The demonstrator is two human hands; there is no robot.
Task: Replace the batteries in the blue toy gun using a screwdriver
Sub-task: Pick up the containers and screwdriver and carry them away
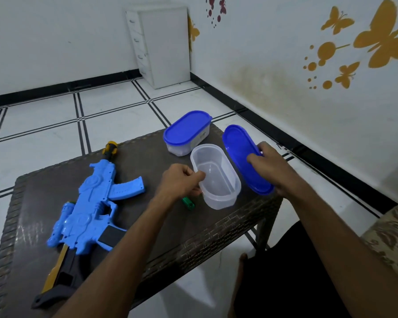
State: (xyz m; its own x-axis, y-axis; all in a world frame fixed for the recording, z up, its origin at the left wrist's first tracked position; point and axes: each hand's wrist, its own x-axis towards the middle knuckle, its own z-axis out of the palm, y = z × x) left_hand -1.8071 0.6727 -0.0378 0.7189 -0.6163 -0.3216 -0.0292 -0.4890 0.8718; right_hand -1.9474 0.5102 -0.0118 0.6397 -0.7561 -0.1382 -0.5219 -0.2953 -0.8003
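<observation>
My left hand (182, 180) gripping rim of open clear container (216, 177); right hand (270, 168) holding blue lid (241, 152) tilted beside it. Blue toy gun (90, 203) lying on table (193, 237), far left; green screwdriver (188, 203) lying near container.

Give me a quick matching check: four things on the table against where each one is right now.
Things:
1. blue toy gun
2. loose blue lid
3. open clear container
4. lidded container

Places:
A. at the table's far edge, untouched
B. held tilted in the right hand
C. lying flat on the left of the table
D. rim pinched by the left hand

Pairs: 1-C, 2-B, 3-D, 4-A
</observation>
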